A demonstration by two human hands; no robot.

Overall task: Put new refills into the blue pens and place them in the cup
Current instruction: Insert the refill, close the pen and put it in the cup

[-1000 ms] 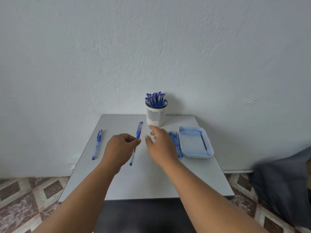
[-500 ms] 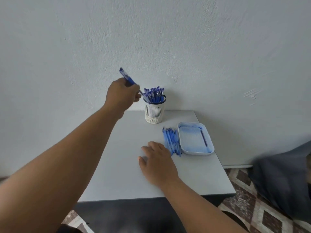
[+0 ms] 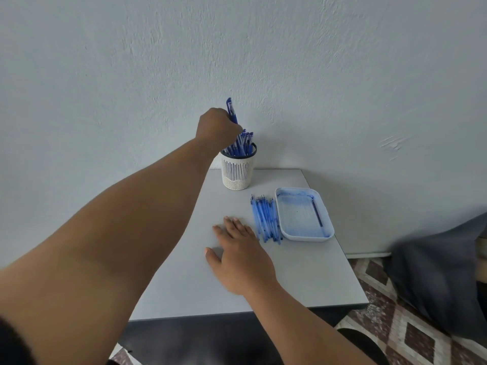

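Left hand (image 3: 216, 127) grips pen (image 3: 231, 110) over cup (image 3: 238, 170) | right hand (image 3: 241, 255) flat on table (image 3: 311, 280)

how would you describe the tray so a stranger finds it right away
On the grey table, look to the right of the loose blue refills, near the right edge. The tray is a shallow white rounded rectangle, stained blue inside, with one dark refill lying in it.

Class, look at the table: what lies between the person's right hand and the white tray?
In the head view, a bundle of blue refills lies on the table between the right hand and the white tray, right beside the tray.
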